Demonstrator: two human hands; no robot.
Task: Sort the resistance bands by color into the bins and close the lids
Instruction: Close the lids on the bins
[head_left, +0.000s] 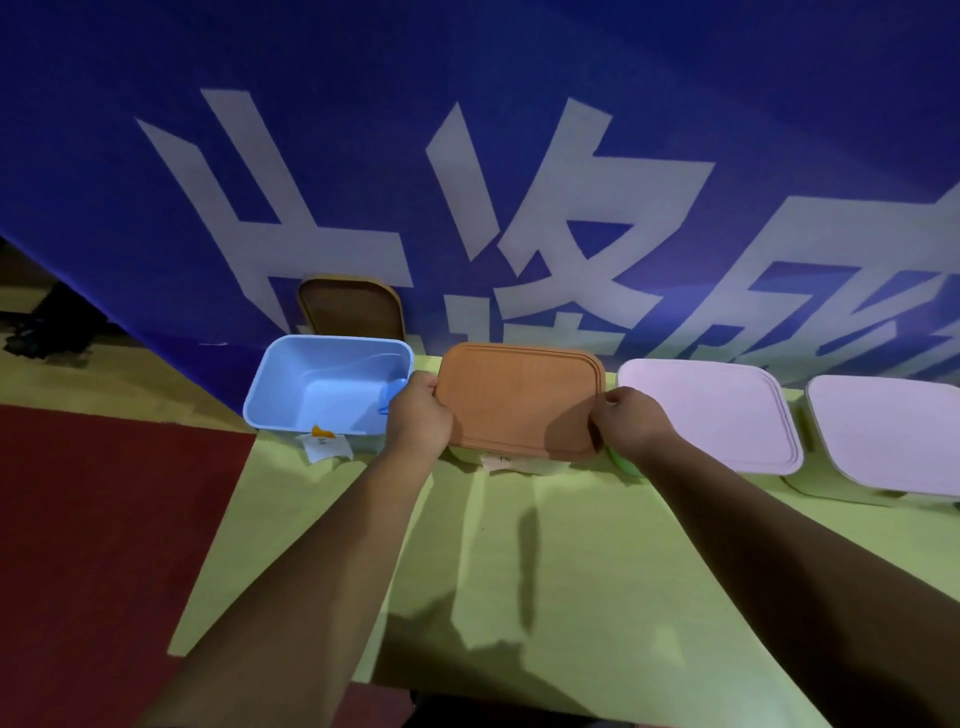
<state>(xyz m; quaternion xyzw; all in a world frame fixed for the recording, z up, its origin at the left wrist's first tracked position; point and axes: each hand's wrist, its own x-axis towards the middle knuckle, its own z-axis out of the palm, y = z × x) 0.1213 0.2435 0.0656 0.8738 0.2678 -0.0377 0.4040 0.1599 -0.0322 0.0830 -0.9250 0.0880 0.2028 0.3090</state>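
An orange-brown lid (519, 397) lies on top of a green bin (621, 464), of which only a corner shows. My left hand (418, 418) grips the lid's left edge and my right hand (631, 423) grips its right edge. To the left stands an open light-blue bin (291, 395) with a blue band (392, 397) draped at its right inner wall. A second brown lid (353, 309) leans against the backdrop behind the blue bin. Two bins with pink lids (722, 415) (893, 434) stand to the right, both covered.
The bins stand in a row on a yellow-green tablecloth (571, 571) against a blue banner (467, 156) with large white characters. A white tag with an orange mark (324, 441) hangs on the blue bin's front. Red floor (104, 519) lies to the left.
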